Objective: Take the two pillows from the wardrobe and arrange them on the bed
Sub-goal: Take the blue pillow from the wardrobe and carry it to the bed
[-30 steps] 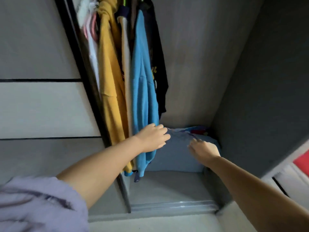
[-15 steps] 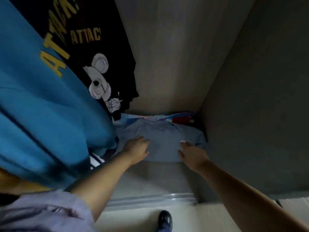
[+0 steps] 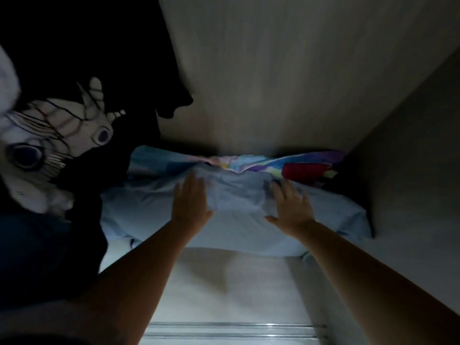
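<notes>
A pale blue pillow (image 3: pixel 236 220) lies on the wardrobe floor against the back wall. Behind it, wedged at the back, lies a second pillow (image 3: pixel 286 164) with a colourful blue, purple and red print; only its top edge shows. My left hand (image 3: pixel 191 202) rests flat on the blue pillow's top, fingers stretched out and close together. My right hand (image 3: pixel 291 207) lies flat on it too, fingers spread, a little right of centre. Neither hand grips the fabric.
A black printed shirt (image 3: pixel 74 135) hangs at the left and brushes the pillow's left end. The wardrobe's back wall (image 3: pixel 273 83) and right side wall (image 3: pixel 410 158) box the pillows in. The wardrobe floor (image 3: pixel 224 290) and sliding-door track (image 3: pixel 231 331) lie in front.
My head has moved in and down, deep into the wardrobe. Both hands have slid forward from the pillow's near edge onto its top.
</notes>
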Action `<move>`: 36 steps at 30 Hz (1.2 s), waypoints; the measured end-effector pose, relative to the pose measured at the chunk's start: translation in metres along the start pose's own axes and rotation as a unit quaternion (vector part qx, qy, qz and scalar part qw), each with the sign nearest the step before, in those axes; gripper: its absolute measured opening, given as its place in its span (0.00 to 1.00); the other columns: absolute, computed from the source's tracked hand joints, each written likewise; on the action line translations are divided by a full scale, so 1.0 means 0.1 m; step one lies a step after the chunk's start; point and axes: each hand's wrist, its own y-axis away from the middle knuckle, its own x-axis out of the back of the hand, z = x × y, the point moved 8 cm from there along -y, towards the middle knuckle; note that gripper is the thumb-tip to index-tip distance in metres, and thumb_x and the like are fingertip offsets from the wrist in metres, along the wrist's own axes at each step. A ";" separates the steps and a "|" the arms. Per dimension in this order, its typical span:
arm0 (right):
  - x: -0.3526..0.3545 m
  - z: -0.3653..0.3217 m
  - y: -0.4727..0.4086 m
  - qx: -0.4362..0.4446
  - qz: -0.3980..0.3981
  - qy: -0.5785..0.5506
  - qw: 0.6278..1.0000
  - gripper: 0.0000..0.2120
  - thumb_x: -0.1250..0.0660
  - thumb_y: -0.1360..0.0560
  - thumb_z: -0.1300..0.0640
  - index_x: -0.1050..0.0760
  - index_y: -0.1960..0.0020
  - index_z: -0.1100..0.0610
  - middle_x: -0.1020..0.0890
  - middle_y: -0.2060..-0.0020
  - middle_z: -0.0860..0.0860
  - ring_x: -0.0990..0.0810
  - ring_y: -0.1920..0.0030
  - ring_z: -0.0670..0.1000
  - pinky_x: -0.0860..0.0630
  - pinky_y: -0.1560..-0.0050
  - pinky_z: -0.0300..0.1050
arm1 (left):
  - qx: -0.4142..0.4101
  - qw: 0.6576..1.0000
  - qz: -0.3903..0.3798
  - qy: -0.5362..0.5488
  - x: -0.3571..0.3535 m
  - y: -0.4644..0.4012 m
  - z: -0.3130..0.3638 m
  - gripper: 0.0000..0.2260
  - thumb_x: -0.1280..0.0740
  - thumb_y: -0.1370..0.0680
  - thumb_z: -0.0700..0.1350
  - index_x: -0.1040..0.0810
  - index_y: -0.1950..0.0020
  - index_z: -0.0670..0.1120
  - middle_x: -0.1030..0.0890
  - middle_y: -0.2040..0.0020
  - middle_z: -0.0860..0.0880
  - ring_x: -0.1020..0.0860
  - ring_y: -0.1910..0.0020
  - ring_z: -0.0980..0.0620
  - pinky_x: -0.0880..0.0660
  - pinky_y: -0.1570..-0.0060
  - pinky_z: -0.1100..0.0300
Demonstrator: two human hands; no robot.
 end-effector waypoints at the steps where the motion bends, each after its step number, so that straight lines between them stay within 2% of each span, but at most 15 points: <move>1: -0.12 0.03 -0.08 -0.001 0.001 0.012 1.000 0.48 0.34 0.28 0.38 0.58 0.22 0.57 0.49 0.22 0.56 0.51 0.22 0.55 0.49 0.25 0.60 | 0.014 0.999 -0.034 -0.023 -0.21 -0.03 -0.10 0.42 0.33 0.26 0.56 0.51 0.23 0.38 0.47 0.23 0.36 0.46 0.24 0.40 0.46 0.27 0.44; 3: -0.37 0.07 -0.16 -0.009 -0.008 0.030 0.999 0.51 0.33 0.30 0.36 0.59 0.22 0.57 0.44 0.24 0.56 0.47 0.23 0.54 0.54 0.25 0.61 | 0.020 0.994 -0.083 -0.070 -0.52 -0.05 -0.27 0.47 0.33 0.28 0.62 0.56 0.23 0.39 0.47 0.23 0.38 0.45 0.24 0.42 0.49 0.26 0.44; 5: -0.55 0.07 -0.18 -0.013 -0.006 0.036 0.999 0.52 0.32 0.32 0.35 0.55 0.22 0.58 0.36 0.28 0.57 0.39 0.27 0.55 0.55 0.25 0.60 | 0.001 0.993 -0.070 -0.097 -0.67 -0.04 -0.31 0.48 0.31 0.31 0.63 0.52 0.23 0.41 0.38 0.26 0.40 0.37 0.28 0.43 0.45 0.28 0.42; 7: -0.65 0.04 -0.17 -0.004 -0.010 0.037 0.999 0.49 0.32 0.32 0.36 0.52 0.23 0.57 0.33 0.30 0.56 0.35 0.30 0.57 0.48 0.26 0.57 | -0.004 0.993 -0.067 -0.098 -0.77 -0.05 -0.26 0.47 0.29 0.33 0.62 0.47 0.23 0.43 0.30 0.31 0.42 0.32 0.34 0.42 0.41 0.31 0.42; 9: -0.71 -0.03 -0.12 0.012 -0.018 0.032 0.999 0.43 0.32 0.29 0.40 0.47 0.24 0.56 0.32 0.30 0.56 0.33 0.31 0.57 0.38 0.32 0.52 | 0.002 0.991 -0.091 -0.102 -0.86 -0.06 -0.19 0.38 0.28 0.32 0.59 0.38 0.27 0.46 0.26 0.36 0.44 0.29 0.38 0.43 0.36 0.35 0.45; 12: -0.73 -0.10 0.01 0.028 -0.039 0.034 0.998 0.26 0.37 0.24 0.47 0.35 0.29 0.54 0.23 0.36 0.55 0.26 0.36 0.56 0.32 0.37 0.49 | -0.004 0.985 -0.120 -0.120 -0.88 -0.05 -0.12 0.18 0.36 0.24 0.50 0.30 0.36 0.47 0.21 0.41 0.45 0.24 0.41 0.44 0.34 0.39 0.51; 14: -0.63 -0.10 0.08 0.029 -0.040 0.039 0.998 0.17 0.40 0.22 0.51 0.30 0.34 0.54 0.19 0.42 0.54 0.21 0.41 0.55 0.28 0.42 0.48 | -0.017 0.985 -0.116 -0.125 -0.79 -0.05 -0.10 0.13 0.42 0.21 0.45 0.29 0.37 0.47 0.19 0.43 0.45 0.23 0.42 0.44 0.33 0.40 0.52; 16: -0.44 -0.08 0.13 0.020 -0.035 0.036 0.999 0.15 0.42 0.21 0.53 0.29 0.36 0.55 0.18 0.44 0.55 0.20 0.43 0.57 0.25 0.46 0.49 | -0.036 0.984 -0.109 -0.139 -0.61 -0.07 -0.09 0.13 0.43 0.20 0.44 0.28 0.37 0.47 0.18 0.44 0.44 0.22 0.43 0.44 0.31 0.41 0.54; 19: -0.10 0.01 0.32 -0.026 -0.042 0.007 0.999 0.14 0.42 0.20 0.53 0.28 0.37 0.55 0.19 0.43 0.56 0.20 0.42 0.59 0.24 0.46 0.51 | -0.057 0.983 -0.100 -0.139 -0.15 -0.05 -0.02 0.14 0.42 0.21 0.47 0.27 0.37 0.47 0.18 0.44 0.43 0.21 0.43 0.44 0.30 0.41 0.55; 22: 0.32 0.06 0.66 -0.063 -0.039 -0.029 0.997 0.16 0.44 0.20 0.53 0.29 0.34 0.55 0.21 0.39 0.57 0.23 0.39 0.59 0.26 0.42 0.52 | -0.082 0.986 -0.091 -0.117 0.44 0.06 0.08 0.13 0.40 0.21 0.46 0.26 0.37 0.46 0.18 0.43 0.43 0.21 0.42 0.44 0.30 0.41 0.55; 26: 0.87 0.05 1.36 -0.103 -0.026 -0.078 0.991 0.18 0.45 0.20 0.49 0.32 0.32 0.52 0.22 0.37 0.57 0.24 0.38 0.59 0.27 0.40 0.52 | -0.131 0.983 -0.086 -0.095 1.18 0.38 0.21 0.16 0.38 0.22 0.47 0.28 0.34 0.47 0.19 0.42 0.43 0.21 0.43 0.44 0.28 0.42 0.54; 29: 1.17 0.03 2.01 -0.141 -0.016 -0.095 0.985 0.19 0.43 0.21 0.48 0.31 0.32 0.52 0.21 0.38 0.57 0.23 0.38 0.59 0.26 0.40 0.51 | -0.143 0.984 -0.108 -0.021 1.57 0.66 0.32 0.14 0.37 0.21 0.46 0.24 0.38 0.42 0.19 0.45 0.39 0.22 0.45 0.40 0.27 0.45 0.52; 32: 1.32 0.00 2.70 -0.183 -0.022 -0.123 0.975 0.19 0.40 0.23 0.47 0.29 0.34 0.52 0.20 0.40 0.55 0.21 0.40 0.58 0.25 0.42 0.49 | -0.227 0.967 -0.108 -0.049 1.85 0.97 0.58 0.13 0.38 0.21 0.47 0.24 0.39 0.43 0.19 0.44 0.40 0.22 0.44 0.42 0.28 0.46 0.53; 34: 1.37 0.03 3.13 -0.218 -0.039 -0.153 0.963 0.22 0.37 0.25 0.43 0.29 0.34 0.51 0.19 0.40 0.55 0.21 0.40 0.58 0.24 0.43 0.49 | -0.312 0.942 -0.081 -0.096 2.05 1.17 0.84 0.19 0.36 0.24 0.52 0.26 0.35 0.48 0.20 0.40 0.44 0.22 0.42 0.45 0.27 0.45 0.56; 36: 1.40 0.06 3.54 -0.256 -0.049 -0.170 0.950 0.24 0.36 0.28 0.40 0.28 0.36 0.50 0.19 0.42 0.54 0.20 0.42 0.58 0.23 0.45 0.48 | -0.377 0.917 -0.082 -0.099 2.18 1.36 1.10 0.22 0.34 0.26 0.55 0.27 0.34 0.49 0.22 0.37 0.46 0.23 0.39 0.47 0.27 0.43 0.58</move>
